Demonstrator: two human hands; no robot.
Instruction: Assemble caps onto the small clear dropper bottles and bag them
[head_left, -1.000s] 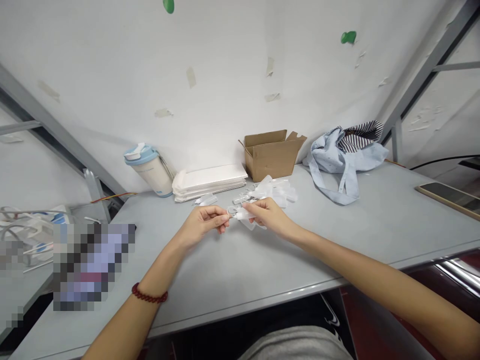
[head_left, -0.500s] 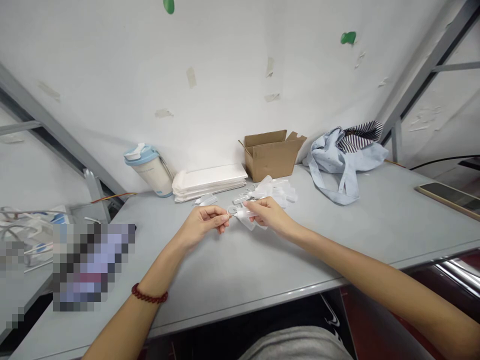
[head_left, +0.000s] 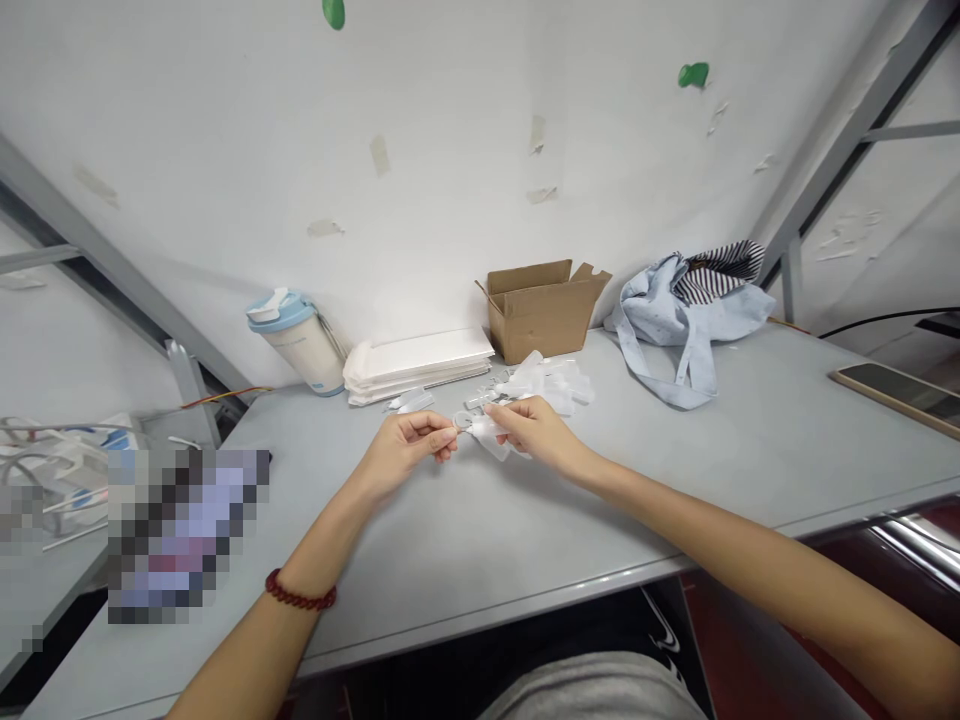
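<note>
Above the grey table, both my hands meet at a small translucent white plastic piece [head_left: 487, 427] with a metal ring [head_left: 463, 421] at its left end. Its body is pinched between the thumb and fingers of my right hand [head_left: 541, 432]. My left hand [head_left: 412, 448] is closed at the ring side, fingertips pressed together on a thin metal part too small to make out fully. A loose pile of similar translucent pieces [head_left: 551, 380], some with rings, lies just behind my right hand. Two or so more plastic pieces [head_left: 412, 400] rest behind my left hand.
Along the wall stand a blue-lidded cup [head_left: 300, 345], a stack of white packets [head_left: 420, 362], an open cardboard box [head_left: 544, 320] and a light blue cloth bag [head_left: 675, 320]. A phone [head_left: 900, 390] lies at the right; a pixelated object [head_left: 187, 540] lies at the left.
Almost nothing differs. The view has shifted very slightly, and both hands keep their grip at the ring and the plastic piece.
</note>
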